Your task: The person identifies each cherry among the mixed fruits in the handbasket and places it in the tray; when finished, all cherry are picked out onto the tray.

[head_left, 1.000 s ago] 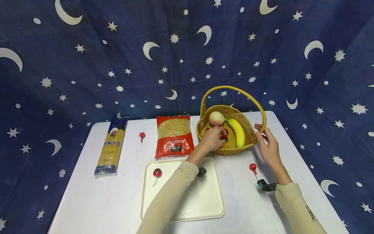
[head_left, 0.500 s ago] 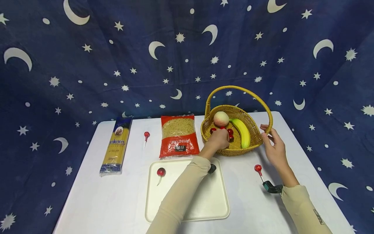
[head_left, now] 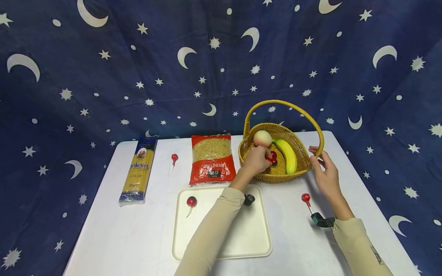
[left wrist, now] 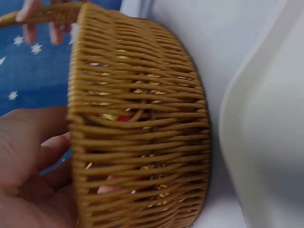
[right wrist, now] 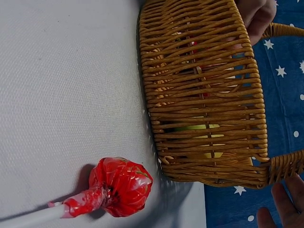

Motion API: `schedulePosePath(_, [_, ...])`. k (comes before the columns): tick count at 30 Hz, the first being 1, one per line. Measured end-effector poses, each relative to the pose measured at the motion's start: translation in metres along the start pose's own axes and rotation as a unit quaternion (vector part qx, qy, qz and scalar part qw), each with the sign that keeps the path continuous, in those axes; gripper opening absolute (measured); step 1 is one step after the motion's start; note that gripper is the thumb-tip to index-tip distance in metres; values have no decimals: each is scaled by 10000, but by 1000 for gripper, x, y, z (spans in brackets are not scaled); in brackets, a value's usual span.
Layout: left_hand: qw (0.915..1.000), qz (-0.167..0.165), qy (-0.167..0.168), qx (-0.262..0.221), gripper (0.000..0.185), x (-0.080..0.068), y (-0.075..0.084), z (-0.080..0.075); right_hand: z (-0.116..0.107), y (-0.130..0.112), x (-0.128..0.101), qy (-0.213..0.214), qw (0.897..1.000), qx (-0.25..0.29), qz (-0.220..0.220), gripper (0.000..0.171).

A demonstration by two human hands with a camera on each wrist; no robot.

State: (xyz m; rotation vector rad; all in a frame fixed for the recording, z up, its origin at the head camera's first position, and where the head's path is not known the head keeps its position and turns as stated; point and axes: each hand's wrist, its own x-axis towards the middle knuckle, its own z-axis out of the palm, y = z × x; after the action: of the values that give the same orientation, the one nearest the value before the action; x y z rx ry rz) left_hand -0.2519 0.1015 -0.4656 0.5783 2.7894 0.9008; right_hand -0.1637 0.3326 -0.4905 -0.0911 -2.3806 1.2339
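A wicker basket (head_left: 276, 178) with a hoop handle stands at the table's back right, holding a peach (head_left: 262, 138), a banana (head_left: 288, 155) and small red lollipops. My left hand (head_left: 257, 161) reaches over the near rim and pinches one red lollipop (head_left: 272, 156) inside. The left wrist view shows the basket wall (left wrist: 137, 137) with red showing through the weave. My right hand (head_left: 321, 168) rests straight-fingered against the handle's right foot (head_left: 321, 151). Its fingertips (right wrist: 280, 204) appear beside the handle in the right wrist view.
A red lollipop (head_left: 305, 197) lies on the white table by my right wrist, large in the right wrist view (right wrist: 121, 186). A cream tray (head_left: 241, 237) in front holds another lollipop (head_left: 191, 201). A macaroni bag (head_left: 211, 158), a third lollipop (head_left: 174, 157) and a spaghetti pack (head_left: 139, 170) lie to the left.
My left hand drew back to the basket's near rim, then reached in again and closed on a red lollipop. The right hand stayed at the handle.
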Motion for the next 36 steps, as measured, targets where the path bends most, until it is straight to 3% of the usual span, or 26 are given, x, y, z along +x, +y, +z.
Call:
schedulePosePath(7, [9951, -79, 526, -829, 17, -19, -6, -25, 6, -1, 0, -9, 9999, 88, -63, 35])
schedulePosePath(15, [9859, 290, 1011, -1298, 19, -47, -18, -54, 10, -1, 0, 18, 9997, 227, -118, 36])
schedulePosePath(24, [9723, 470, 1142, -1985, 20, -85, -40, -71, 6, -4, -1, 36, 9999, 111, 108, 37])
schedulePosePath(36, [9775, 495, 1372, -1524, 20, -132, -84, -89, 7, -4, -2, 42, 9994, 90, 333, 38])
